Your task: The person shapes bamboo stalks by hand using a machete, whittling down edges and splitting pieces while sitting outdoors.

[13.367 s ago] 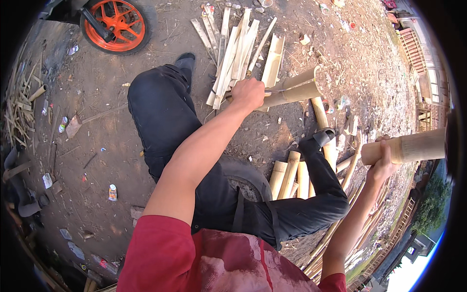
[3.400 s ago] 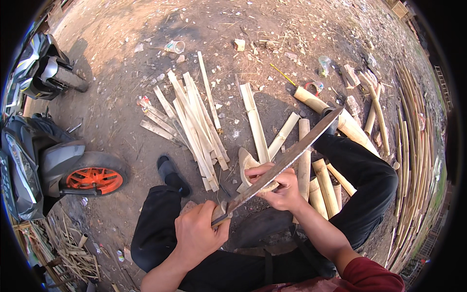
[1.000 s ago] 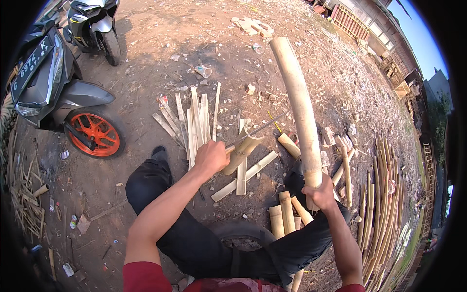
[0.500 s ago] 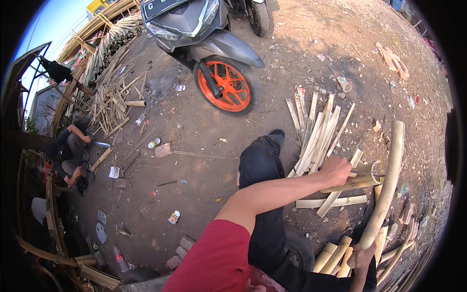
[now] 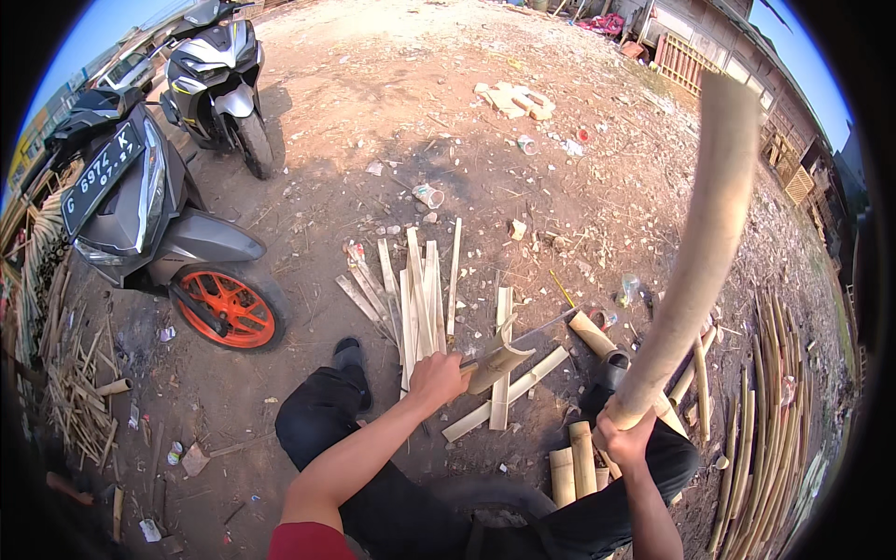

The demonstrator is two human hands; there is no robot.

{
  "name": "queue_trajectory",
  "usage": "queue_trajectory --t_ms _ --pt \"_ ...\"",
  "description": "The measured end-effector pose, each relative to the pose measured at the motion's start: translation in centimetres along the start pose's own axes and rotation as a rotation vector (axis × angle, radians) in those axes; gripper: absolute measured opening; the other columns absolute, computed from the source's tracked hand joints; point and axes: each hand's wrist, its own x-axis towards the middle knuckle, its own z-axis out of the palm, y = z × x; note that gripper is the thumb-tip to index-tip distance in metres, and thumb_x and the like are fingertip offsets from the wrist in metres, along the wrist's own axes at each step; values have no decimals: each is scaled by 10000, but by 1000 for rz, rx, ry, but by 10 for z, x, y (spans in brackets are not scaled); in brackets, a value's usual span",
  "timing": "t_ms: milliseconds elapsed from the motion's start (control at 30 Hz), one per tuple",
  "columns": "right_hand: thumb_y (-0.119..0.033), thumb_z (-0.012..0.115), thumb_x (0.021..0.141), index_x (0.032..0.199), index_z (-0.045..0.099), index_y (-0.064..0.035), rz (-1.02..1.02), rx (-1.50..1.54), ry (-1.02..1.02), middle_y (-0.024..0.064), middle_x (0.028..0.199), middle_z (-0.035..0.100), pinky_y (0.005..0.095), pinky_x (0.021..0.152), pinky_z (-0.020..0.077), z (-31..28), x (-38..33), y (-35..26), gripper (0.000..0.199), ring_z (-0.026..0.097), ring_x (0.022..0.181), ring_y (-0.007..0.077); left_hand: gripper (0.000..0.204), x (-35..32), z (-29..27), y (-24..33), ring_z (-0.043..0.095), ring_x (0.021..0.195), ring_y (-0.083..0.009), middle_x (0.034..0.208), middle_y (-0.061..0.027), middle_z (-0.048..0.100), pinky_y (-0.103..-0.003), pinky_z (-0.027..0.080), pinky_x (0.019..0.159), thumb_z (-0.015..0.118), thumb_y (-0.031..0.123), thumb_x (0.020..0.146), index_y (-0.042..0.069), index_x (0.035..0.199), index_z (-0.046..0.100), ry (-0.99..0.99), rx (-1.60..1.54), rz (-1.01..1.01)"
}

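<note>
Head view, looking down over the seated person's dark-trousered legs [image 5: 373,467] onto bare dirt ground [image 5: 392,121]. Right hand [image 5: 623,437] closed around the lower end of a long bamboo pole [image 5: 695,243], fingers wrapped fully about the stem; pole raised steeply, upper end blurred near the top right of the frame, lower end just above the right knee. Left hand [image 5: 437,378] clenched on the handle of a machete [image 5: 509,350]; blade running rightward and slightly up, partly masked by a short split bamboo piece [image 5: 497,366] lying at the blade — whether stuck on the edge or merely beneath it, cannot be told. Machete and pole well apart, neither touching the other.

Ahead of the left hand, a fan of split bamboo strips [image 5: 415,299] flat on the ground, with two longer slats [image 5: 504,378] crossed just beside the blade. Between the feet and the right hand, short cut bamboo sections [image 5: 571,471] standing or lying close together; dark shoes [image 5: 350,359] at the ends of both legs. Along the right rim, a stack of long thin bamboo poles [image 5: 775,420] laid parallel.

Upper left — two parked scooters: nearer one grey with an orange front wheel [image 5: 224,308], farther one [image 5: 219,79] grey and black behind it. Bamboo offcuts [image 5: 79,401] heaped at the left edge; scattered litter and a pale broken slab [image 5: 513,98] farther off; a wooden fence [image 5: 686,61] at the top right.
</note>
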Motion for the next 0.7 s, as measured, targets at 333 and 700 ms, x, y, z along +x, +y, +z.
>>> queue_trajectory --t_ms 333,700 --pt "-122 805 673 1099 646 13 101 -167 -252 98 925 718 368 761 563 -45 46 -97 475 703 823 209 366 -4 13 -20 748 826 -434 844 -256 737 -533 609 743 734 378 871 33 992 751 -32 79 -10" --pt "-293 872 648 1305 626 29 435 -457 -546 196 1154 731 416 967 545 10 -38 52 772 716 1068 331 348 -4 4 -34 746 846 -428 877 -253 742 -515 611 782 720 352 861 33 991 766 -78 110 -47"
